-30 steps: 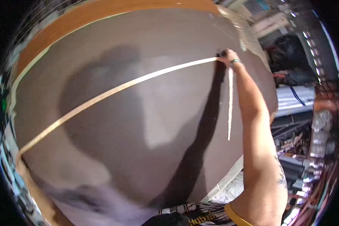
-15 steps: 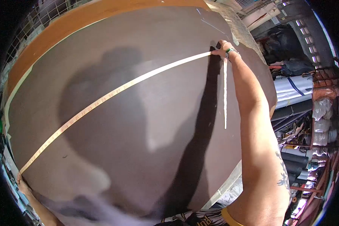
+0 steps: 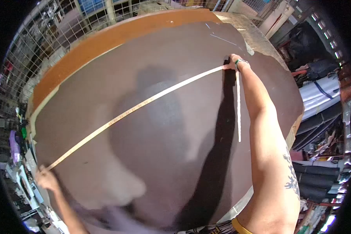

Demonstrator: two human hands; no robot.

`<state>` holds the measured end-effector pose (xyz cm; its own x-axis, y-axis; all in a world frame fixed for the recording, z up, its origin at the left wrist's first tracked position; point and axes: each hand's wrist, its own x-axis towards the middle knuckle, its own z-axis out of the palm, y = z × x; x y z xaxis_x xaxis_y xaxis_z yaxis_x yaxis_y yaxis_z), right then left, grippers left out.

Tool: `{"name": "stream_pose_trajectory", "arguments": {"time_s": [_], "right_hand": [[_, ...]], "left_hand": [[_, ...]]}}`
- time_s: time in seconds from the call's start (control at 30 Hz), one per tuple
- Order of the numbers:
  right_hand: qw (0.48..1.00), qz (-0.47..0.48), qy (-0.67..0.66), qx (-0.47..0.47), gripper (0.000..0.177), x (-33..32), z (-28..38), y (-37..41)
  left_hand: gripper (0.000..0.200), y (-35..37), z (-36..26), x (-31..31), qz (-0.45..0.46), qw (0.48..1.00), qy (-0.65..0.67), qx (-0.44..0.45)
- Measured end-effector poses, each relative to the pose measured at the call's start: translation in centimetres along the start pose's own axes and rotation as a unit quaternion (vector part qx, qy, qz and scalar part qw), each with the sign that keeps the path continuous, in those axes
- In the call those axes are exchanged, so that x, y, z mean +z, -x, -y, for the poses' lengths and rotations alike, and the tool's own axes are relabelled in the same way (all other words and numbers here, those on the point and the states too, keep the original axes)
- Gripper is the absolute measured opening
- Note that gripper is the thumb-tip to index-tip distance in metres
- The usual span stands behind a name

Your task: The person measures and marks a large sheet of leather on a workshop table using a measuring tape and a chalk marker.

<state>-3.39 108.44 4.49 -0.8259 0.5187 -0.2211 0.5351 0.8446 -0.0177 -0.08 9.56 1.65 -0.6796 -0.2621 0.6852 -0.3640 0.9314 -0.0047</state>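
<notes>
Across the dark brown board [image 3: 171, 50], left hand [image 3: 46, 178] and right hand [image 3: 233, 62] pinch a taut measuring tape [image 3: 144, 103].

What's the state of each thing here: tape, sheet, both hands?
measuring tape: stretched taut across the sheet, with a loose tail lying past the right hand
brown sheet: lying flat, uncut, partly shadowed
orange board: under the sheet, showing along the far edge
left hand: closed on the tape at the sheet's left edge
right hand: closed on the tape, held down on the sheet
</notes>
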Motion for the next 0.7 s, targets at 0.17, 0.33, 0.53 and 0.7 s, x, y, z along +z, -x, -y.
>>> {"name": "stream_pose_trajectory", "arguments": {"time_s": [0.17,0.33,0.53,0.7], "right_hand": [[0.999,0.036,0.027,0.001,0.076,-2.2,1.4,1.1],[0.997,0.072,0.020,-0.034,0.080,-2.9,0.9,0.6],[0.988,0.133,0.017,-0.078,0.073,-3.0,-0.1,-1.2],[0.989,0.091,-0.008,-0.114,0.065,-4.0,-1.4,0.4]], "left_hand": [[0.036,9.4,-35.7,-16.6,0.199,0.893,0.356,0.192],[0.040,19.1,-61.8,-21.6,0.200,0.784,0.519,0.276],[0.046,23.9,-73.0,-21.6,0.232,0.842,0.422,0.244],[0.046,24.3,-74.0,-22.4,0.205,0.875,0.341,0.276]]}}
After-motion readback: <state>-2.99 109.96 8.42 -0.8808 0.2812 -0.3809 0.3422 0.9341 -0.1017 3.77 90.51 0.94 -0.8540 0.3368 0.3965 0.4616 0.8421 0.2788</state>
